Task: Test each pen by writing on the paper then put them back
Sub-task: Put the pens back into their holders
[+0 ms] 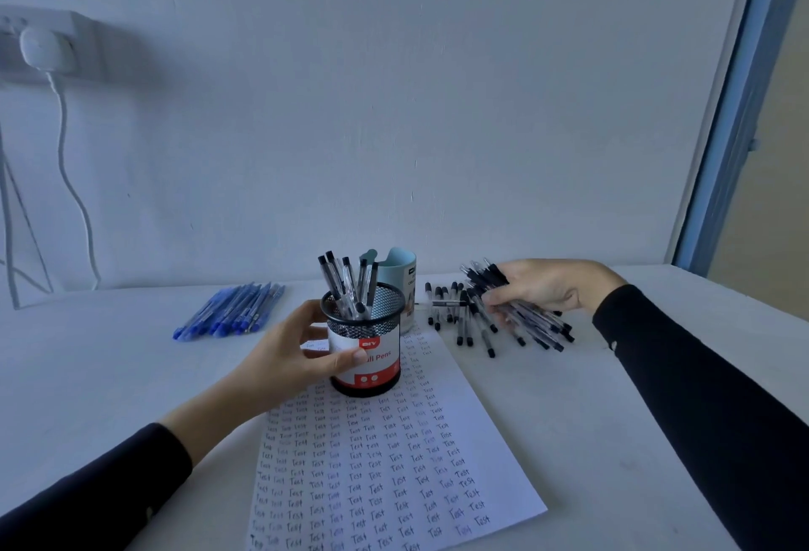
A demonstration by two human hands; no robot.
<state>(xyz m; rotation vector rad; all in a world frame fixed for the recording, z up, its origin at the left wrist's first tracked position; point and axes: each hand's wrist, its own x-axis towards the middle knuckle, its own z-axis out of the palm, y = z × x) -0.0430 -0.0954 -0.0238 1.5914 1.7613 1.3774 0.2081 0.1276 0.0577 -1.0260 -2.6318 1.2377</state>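
Observation:
A black mesh pen holder with a red and white label stands on the top of the paper, which is covered in rows of the word "Test". Several black pens stand in the holder. My left hand grips the holder from its left side, thumb across the label. My right hand holds a bundle of black pens over the pile of black pens lying on the table to the right of the holder.
A row of blue pens lies at the back left of the white table. A pale teal cup stands behind the holder. A charger and cable hang on the wall at the left.

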